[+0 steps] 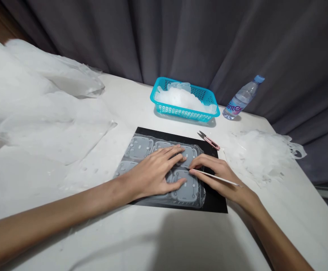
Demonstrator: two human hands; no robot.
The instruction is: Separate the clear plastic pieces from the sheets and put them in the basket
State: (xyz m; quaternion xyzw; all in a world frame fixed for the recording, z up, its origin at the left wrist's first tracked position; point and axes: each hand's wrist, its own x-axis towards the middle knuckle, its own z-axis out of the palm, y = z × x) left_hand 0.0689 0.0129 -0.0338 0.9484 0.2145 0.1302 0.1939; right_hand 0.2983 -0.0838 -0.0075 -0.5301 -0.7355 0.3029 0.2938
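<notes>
A clear plastic sheet of moulded grey square parts (141,147) lies on a black mat (214,201) in the middle of the white table. My left hand (155,171) rests flat on the sheet, fingers stretched out and pressing it down. My right hand (218,173) is closed on a thin white stick-like tool (217,177), its tip touching the sheet close to my left fingertips.
Small pink snips (209,140) lie just past the mat. A turquoise basket (186,111) of clear plastic pieces stands behind, a water bottle (241,99) to its right. Plastic scraps (258,150) pile at the right; large plastic sheets (39,109) cover the left. A dark curtain hangs behind.
</notes>
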